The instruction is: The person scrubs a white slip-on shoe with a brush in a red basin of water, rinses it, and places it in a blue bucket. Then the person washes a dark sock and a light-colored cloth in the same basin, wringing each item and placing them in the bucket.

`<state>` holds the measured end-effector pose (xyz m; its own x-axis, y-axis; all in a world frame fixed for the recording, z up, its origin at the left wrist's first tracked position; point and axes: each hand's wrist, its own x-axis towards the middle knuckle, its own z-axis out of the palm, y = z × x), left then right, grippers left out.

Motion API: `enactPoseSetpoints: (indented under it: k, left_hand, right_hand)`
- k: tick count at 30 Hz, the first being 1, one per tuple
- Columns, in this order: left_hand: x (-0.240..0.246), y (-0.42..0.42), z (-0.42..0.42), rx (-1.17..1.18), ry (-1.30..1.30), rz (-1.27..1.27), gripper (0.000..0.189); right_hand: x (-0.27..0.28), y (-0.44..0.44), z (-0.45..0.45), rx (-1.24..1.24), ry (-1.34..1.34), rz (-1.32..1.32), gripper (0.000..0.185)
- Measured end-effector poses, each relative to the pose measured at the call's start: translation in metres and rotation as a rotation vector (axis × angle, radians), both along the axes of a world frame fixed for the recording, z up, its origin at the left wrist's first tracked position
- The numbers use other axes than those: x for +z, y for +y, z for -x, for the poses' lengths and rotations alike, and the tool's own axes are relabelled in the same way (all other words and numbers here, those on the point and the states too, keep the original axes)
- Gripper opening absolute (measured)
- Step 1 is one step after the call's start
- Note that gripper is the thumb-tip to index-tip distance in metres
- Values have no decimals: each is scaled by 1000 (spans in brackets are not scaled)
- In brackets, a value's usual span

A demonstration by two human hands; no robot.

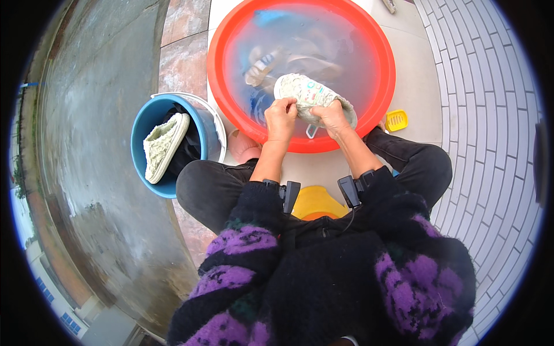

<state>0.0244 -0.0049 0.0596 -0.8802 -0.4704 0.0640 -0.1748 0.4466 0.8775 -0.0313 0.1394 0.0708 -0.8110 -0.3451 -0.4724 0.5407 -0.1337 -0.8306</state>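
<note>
A pale, fluffy wet slipper (309,93) with small coloured patches is held over the near part of a round red plastic basin (387,82). My right hand (332,116) grips it at the opening, thumb on top. At its left edge is my left hand (281,119), fingers curled with thumb and fingertips together; whether they pinch the slipper I cannot tell. Cloudy water fills the basin, with a whitish shoe-like thing (259,71) and blue items partly sunk in it. The handle of a white and teal tool (311,130) shows beneath the slipper, by the near rim.
A blue bucket (137,142) at the left holds a similar pale slipper (166,147) and dark cloth (188,147). Right of the basin lies a yellow slotted soap dish (397,120). A yellow plastic stool (318,199) is between my legs. A white brick-patterned surface (480,129) is farther right.
</note>
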Motion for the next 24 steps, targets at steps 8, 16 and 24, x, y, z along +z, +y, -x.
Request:
enactPoseSetpoints:
  k: [8,16,24]
  left_hand:
    - [-1,-4,3,-9,9,42,18]
    - [2,-2,4,-52,71,147,14]
    - [-1,-4,5,-42,115,115,13]
  right_hand:
    - [16,-1,0,-17,-67,19,37]
    - [13,1,3,-1,-113,35,36]
    - [4,4,3,8,-156,77,35]
